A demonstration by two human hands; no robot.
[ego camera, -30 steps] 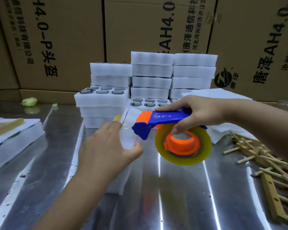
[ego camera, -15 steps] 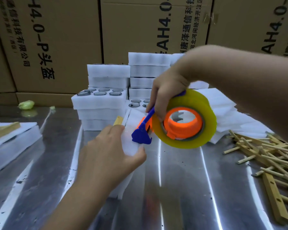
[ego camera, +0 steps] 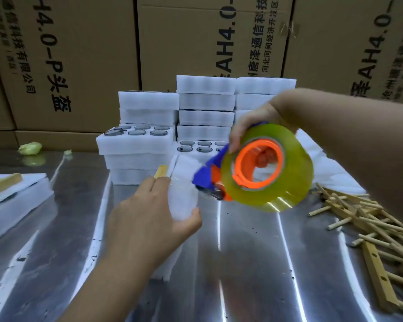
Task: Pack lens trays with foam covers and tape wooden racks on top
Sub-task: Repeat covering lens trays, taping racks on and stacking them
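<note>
It looked like a warehouse packing station: printed cardboard cartons (ego camera: pixel 84 54) walled the top of the frame, foam lens trays (ego camera: pixel 205 117) stood stacked at centre on a shiny metal tabletop (ego camera: pixel 254 263), and wooden racks (ego camera: pixel 377 273) lay heaped at the right edge.

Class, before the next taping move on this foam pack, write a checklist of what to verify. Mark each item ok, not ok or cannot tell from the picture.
1. The left hand grips the foam pack: ok.
2. The wooden rack lies on top of the pack: ok, though only its end shows.
3. The right hand holds the tape dispenser: ok.
4. The roll has tape on it: ok.
5. The tape end is stuck to the foam: cannot tell.
</note>
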